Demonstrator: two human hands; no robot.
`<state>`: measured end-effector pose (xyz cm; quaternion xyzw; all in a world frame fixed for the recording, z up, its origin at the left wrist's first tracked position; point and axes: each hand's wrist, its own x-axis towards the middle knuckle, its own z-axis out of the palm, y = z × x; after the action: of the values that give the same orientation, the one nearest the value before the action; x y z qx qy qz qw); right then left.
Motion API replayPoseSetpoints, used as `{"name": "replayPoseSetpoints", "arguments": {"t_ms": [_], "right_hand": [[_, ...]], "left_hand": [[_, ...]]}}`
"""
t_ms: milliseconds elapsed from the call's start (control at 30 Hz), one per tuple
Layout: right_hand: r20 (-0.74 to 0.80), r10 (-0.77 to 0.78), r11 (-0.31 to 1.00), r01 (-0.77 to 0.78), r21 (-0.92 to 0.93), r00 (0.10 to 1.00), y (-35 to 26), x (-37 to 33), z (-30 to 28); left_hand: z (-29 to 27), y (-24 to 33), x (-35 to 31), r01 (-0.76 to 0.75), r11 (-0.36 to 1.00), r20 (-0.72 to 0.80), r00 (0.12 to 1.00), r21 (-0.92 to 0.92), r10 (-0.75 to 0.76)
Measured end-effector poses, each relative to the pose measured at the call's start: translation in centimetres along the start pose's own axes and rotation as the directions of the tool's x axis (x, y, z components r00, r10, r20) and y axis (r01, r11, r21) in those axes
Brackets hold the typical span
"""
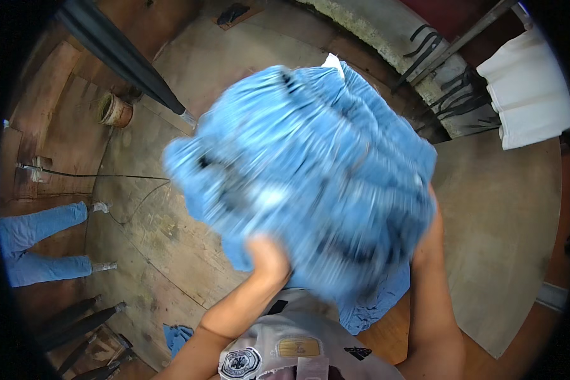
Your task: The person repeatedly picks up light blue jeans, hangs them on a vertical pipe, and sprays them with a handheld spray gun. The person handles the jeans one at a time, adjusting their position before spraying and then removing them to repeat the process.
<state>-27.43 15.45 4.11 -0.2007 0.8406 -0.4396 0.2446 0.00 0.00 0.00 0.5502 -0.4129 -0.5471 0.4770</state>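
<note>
A large light-blue denim garment (310, 171) with dark streaks fills the middle of the view, blurred by motion. My left hand (267, 253) grips its lower left part, fingers buried in the cloth. My right hand (429, 235) is mostly hidden behind the garment's right edge and appears to hold it there. Both forearms rise from the lower edge. A white tag (333, 62) sticks out at the garment's top. A fold of the same cloth hangs down between my arms.
The worn brown wooden floor (171, 234) lies below. Blue jeans legs (41, 244) lie at the left. A round clay pot (115, 111) and a dark pole (123, 60) are upper left. White folded cloth (529, 88) hangs upper right. A thin cable (95, 176) crosses the floor.
</note>
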Motion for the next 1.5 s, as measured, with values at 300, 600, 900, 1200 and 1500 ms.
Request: {"name": "replayPoseSetpoints", "arguments": {"t_ms": [300, 600, 900, 1200, 1500], "right_hand": [[0.084, 0.31, 0.841, -0.232, -0.489, 0.947, 26.2, 17.4, 10.6], [-0.067, 0.15, 0.903, -0.164, -0.396, 0.986, 25.1, 15.2, 11.6], [-0.444, 0.084, 0.993, -0.112, -0.037, 0.892, 22.5, -2.8, 18.2], [0.048, 0.565, 0.817, -0.551, -0.172, 0.823, 38.9, -27.4, 24.0], [0.142, 0.958, 0.116, -0.791, 0.601, 0.249, 37.4, -52.7, 34.3]], "left_hand": [[20.5, -15.1, 5.6, -0.726, 0.354, 0.787, 0.616, 0.589, -0.046], [16.4, -16.2, 5.5, -0.83, 0.266, 0.862, 0.507, 0.49, -0.006], [11.3, -13.3, 7.7, -0.919, 0.291, 0.943, 0.31, 0.264, 0.123], [-0.7, -16.6, 13.0, -0.776, 0.579, 0.935, 0.349, 0.253, 0.06], [-38.4, -31.6, 24.1, -0.997, 0.071, 0.235, -0.062, 0.031, -0.97]]}}
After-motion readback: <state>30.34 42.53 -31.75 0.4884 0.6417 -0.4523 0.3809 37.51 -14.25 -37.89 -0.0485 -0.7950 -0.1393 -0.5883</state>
